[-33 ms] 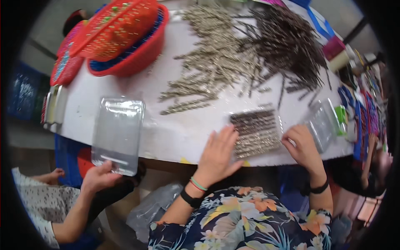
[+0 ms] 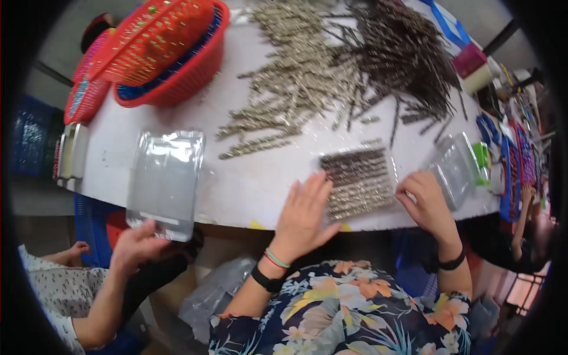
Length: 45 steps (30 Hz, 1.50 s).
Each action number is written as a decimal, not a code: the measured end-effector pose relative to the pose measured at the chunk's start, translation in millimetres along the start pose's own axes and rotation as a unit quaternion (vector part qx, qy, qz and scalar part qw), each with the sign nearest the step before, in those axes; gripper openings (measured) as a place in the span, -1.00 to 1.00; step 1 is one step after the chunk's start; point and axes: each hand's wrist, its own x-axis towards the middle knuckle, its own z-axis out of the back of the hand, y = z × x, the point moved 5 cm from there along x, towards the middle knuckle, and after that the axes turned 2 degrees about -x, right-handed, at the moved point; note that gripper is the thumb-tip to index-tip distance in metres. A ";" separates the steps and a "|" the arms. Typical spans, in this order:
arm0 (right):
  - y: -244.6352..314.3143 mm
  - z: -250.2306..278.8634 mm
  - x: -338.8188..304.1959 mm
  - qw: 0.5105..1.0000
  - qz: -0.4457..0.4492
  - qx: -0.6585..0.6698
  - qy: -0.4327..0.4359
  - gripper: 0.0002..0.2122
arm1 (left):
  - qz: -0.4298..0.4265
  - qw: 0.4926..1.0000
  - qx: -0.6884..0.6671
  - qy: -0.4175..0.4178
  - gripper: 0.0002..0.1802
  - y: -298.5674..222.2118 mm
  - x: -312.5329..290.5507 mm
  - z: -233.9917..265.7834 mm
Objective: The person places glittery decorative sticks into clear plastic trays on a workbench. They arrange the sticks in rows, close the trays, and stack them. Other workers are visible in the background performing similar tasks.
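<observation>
A shallow clear tray (image 2: 390,167) lies near the table's front edge, holding rows of thin bumpy strips, like strands of beads. Dark strips (image 2: 355,165) fill its far part and silver-gold strips (image 2: 358,200) its near part. My left hand (image 2: 305,213) lies flat at the tray's left side, fingers stretched out, the fingertips at its edge. By the tray's right edge, my right hand (image 2: 425,200) has its fingers curled together in a pinch. Whatever may be between those fingertips is hidden. Just beyond it to the right rests a clear plastic box (image 2: 452,171).
Piles of silver-gold strips (image 2: 296,65) and dark strips (image 2: 408,59) spread over the white table (image 2: 236,195). Red baskets (image 2: 183,89) stand far left. At left, a co-worker's hand (image 2: 139,245) grips a clear empty tray (image 2: 168,177). A green item (image 2: 480,155) sits at the right.
The whole view has shifted slightly, moving the scene a little left and up. Both my hands keep about the same places beside the tray.
</observation>
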 end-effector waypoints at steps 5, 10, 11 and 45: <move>2.4 -11.1 -5.9 1.000 0.002 0.004 0.011 -0.89 | -0.006 1.000 -0.002 0.002 0.08 1.3 3.3 -4.5; 0.1 -19.2 -7.7 1.000 0.010 0.000 0.021 -0.89 | -0.003 1.000 -0.010 0.001 0.04 1.2 2.9 -4.9; -0.4 -19.9 -6.8 1.000 0.015 -0.008 0.022 -0.89 | -0.002 1.000 -0.010 0.001 0.03 0.2 1.7 -5.0; -10.2 -31.3 -46.1 0.987 -0.021 0.039 -0.156 -0.94 | -0.129 0.991 -0.001 -0.044 -0.64 -9.5 -6.0 -3.9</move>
